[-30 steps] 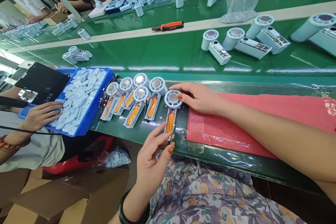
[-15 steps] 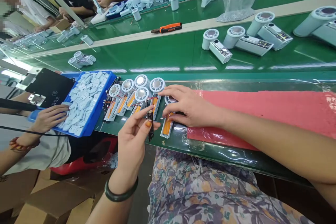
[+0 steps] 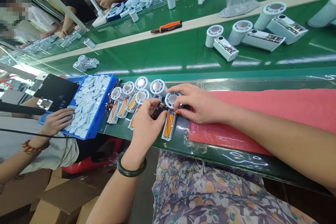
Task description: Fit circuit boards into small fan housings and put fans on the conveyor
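My left hand (image 3: 145, 126) pinches a small dark circuit board (image 3: 159, 110) with red wires, holding it just above a fan unit's orange battery strip (image 3: 169, 125). My right hand (image 3: 202, 104) grips that unit's round white fan head (image 3: 172, 100) with its fingertips, close to the board. Several similar fan heads with orange strips (image 3: 141, 96) lie side by side on the green belt, just left of my hands. My left hand partly hides the nearest strips.
A co-worker's hand (image 3: 57, 122) rests on a blue tray (image 3: 105, 101) of pale blue parts. Under my right arm lies a pink mat (image 3: 288, 105). Across the belt are orange-handled pliers (image 3: 166, 26) and white fan housings (image 3: 225, 48).
My left hand has moved right and down, bringing the circuit board over the fan unit. My right hand has shifted back onto the fan head.
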{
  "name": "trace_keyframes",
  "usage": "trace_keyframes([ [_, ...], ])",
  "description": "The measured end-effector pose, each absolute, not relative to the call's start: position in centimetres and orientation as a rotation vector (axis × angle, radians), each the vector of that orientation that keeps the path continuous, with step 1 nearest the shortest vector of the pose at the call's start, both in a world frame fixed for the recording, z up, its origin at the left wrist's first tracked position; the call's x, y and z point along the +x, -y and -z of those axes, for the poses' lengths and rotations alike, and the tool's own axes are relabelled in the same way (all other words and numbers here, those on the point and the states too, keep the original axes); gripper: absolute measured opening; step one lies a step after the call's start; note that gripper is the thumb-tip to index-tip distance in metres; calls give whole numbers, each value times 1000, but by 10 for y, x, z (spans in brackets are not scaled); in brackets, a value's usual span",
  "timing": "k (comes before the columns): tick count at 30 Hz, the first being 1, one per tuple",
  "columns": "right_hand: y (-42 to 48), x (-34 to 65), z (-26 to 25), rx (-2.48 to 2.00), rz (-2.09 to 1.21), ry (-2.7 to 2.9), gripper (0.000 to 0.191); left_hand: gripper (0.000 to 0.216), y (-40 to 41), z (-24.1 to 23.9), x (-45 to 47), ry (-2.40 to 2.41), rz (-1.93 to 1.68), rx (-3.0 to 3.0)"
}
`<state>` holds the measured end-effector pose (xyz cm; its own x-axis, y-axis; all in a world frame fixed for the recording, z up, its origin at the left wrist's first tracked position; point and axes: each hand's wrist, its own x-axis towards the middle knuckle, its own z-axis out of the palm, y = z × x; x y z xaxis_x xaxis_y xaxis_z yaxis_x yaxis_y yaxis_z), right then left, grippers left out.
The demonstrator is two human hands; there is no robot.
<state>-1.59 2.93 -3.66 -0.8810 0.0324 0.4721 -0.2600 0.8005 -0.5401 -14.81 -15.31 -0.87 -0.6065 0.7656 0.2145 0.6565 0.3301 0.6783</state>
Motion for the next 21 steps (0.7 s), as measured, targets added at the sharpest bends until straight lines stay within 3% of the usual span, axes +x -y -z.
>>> trace_keyframes([
  [6,-29,-15,37,162,-859,2524,11,60,143,19,-145,-2428,-1207,1372],
  [15,-23,-17,37,25,-852,2499,10,62,168,13,-129,-2455,-1337,1411],
  [21,-13,-21,38,156,-725,2551,24,62,182,22,-116,-2461,-1372,1328],
])
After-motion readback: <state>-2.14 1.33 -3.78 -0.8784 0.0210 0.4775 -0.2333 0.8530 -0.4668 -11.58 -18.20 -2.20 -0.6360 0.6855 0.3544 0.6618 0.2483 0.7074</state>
